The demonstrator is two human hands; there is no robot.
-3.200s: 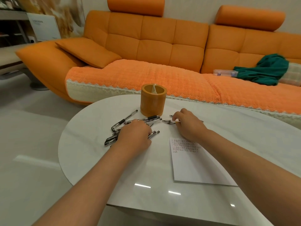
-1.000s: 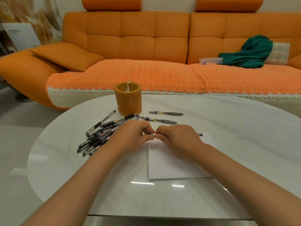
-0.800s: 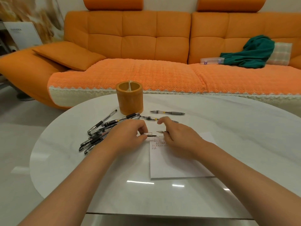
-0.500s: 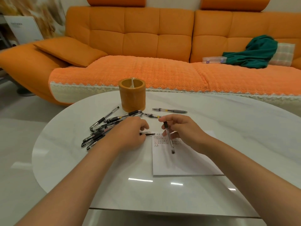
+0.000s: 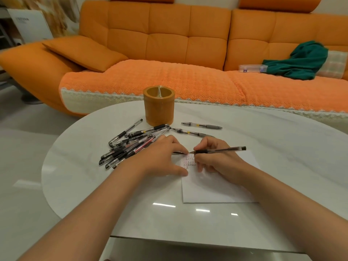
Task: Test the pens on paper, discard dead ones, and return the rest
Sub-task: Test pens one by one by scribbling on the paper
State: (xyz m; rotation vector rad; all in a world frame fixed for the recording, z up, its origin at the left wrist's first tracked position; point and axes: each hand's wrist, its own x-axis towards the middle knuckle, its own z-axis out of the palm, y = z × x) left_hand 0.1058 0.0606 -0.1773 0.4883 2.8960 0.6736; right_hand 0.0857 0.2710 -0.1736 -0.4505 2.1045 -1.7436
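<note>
views: one, head-worn, wide-angle.
position: above the near edge of the table (image 5: 282,144), across the pen holder (image 5: 159,106) from the sofa (image 5: 169,38).
facing: forward and down; the pen holder sat left of centre, in the upper half of frame.
range: close; left hand (image 5: 160,159) and right hand (image 5: 216,161), pen (image 5: 220,150) in the latter, lay mid-frame just this side of the pen holder; forearms ran in from the bottom edge.
coverage: tabletop around the pen holder, sofa behind it, floor (image 5: 28,147) to its left.
</note>
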